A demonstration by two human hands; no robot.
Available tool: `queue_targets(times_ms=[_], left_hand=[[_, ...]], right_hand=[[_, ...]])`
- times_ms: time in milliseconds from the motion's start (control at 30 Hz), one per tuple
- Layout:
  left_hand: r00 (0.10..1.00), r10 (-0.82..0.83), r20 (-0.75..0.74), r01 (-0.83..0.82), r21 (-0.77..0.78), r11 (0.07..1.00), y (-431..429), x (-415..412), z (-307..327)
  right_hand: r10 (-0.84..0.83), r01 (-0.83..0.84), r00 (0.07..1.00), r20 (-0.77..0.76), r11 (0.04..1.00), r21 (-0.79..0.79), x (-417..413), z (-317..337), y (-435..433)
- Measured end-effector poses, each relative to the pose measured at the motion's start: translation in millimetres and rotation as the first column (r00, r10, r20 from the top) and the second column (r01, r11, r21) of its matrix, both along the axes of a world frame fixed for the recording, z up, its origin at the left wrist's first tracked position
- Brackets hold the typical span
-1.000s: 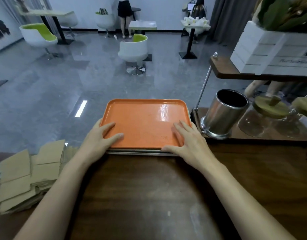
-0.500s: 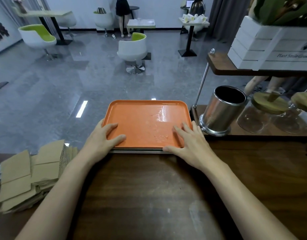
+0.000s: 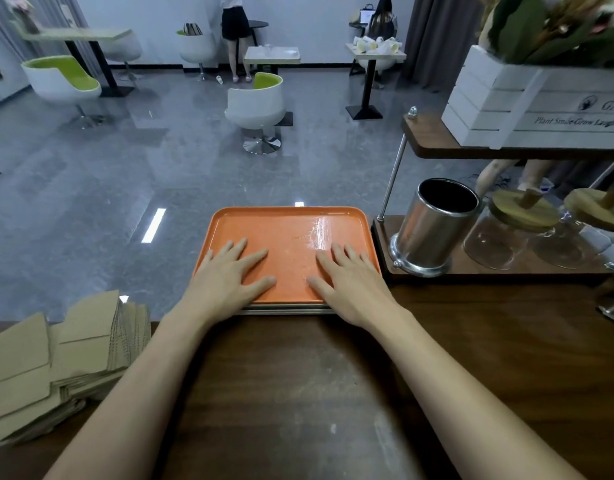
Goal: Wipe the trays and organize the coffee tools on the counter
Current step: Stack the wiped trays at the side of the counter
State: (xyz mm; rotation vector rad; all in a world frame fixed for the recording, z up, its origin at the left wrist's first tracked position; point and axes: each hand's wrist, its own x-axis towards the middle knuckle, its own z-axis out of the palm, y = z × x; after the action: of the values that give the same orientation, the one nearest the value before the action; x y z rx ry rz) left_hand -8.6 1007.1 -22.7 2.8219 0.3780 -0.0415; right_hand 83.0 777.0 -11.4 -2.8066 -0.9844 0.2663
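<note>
An orange tray tops a thin stack of trays at the far edge of the dark wooden counter; most of the stack juts out past that edge. My left hand lies flat on the tray's near left part with fingers spread. My right hand lies flat on its near right part, fingers straight. Neither hand holds anything. A wet shine streaks the tray's right side.
A steel cylinder cup stands on a low wooden shelf just right of the tray, beside glass jars with wooden lids. A white planter box sits on the upper shelf. Cardboard cup sleeves pile at the counter's left.
Both hands have slid forward from the tray's near corners onto its surface, and the fingers now lie flat. The tray stack sits slightly farther out.
</note>
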Motion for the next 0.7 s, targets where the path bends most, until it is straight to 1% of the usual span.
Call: queue_targets(times_ms=[67,167,233,333,400,533,700], left_hand=[[1.0,0.007,0.001,-0.007,-0.009,1.0,0,1,2],[1.0,0.004,-0.009,-0.004,-0.02,1.0,-2,1,4],[1.0,0.002,-0.023,-0.003,-0.031,1.0,-3,0,8],[1.0,0.02,-0.008,-0.02,-0.078,0.997,-7,0,14],[0.997,0.01,0.072,0.0,-0.135,0.991,-20,-3,16],[0.957,-0.09,0.274,0.168,-0.277,0.946,-82,-18,16],[0.917,-0.179,0.357,0.305,-0.337,0.89,-145,-30,19]], right_hand=[[0.001,-0.002,0.999,-0.032,1.0,-0.023,0,1,0],[-0.005,0.005,0.999,-0.043,1.0,-0.008,0,6,0],[0.002,0.0,1.0,-0.021,0.997,0.072,-4,12,-5],[-0.023,0.029,0.999,-0.027,0.96,0.279,-21,16,-25],[-0.036,0.054,0.998,-0.056,0.93,0.365,-35,12,-41],[-0.078,0.114,0.993,-0.094,0.868,0.484,-58,6,-79],[-0.158,0.226,0.973,-0.171,0.811,0.54,-78,13,-143]])
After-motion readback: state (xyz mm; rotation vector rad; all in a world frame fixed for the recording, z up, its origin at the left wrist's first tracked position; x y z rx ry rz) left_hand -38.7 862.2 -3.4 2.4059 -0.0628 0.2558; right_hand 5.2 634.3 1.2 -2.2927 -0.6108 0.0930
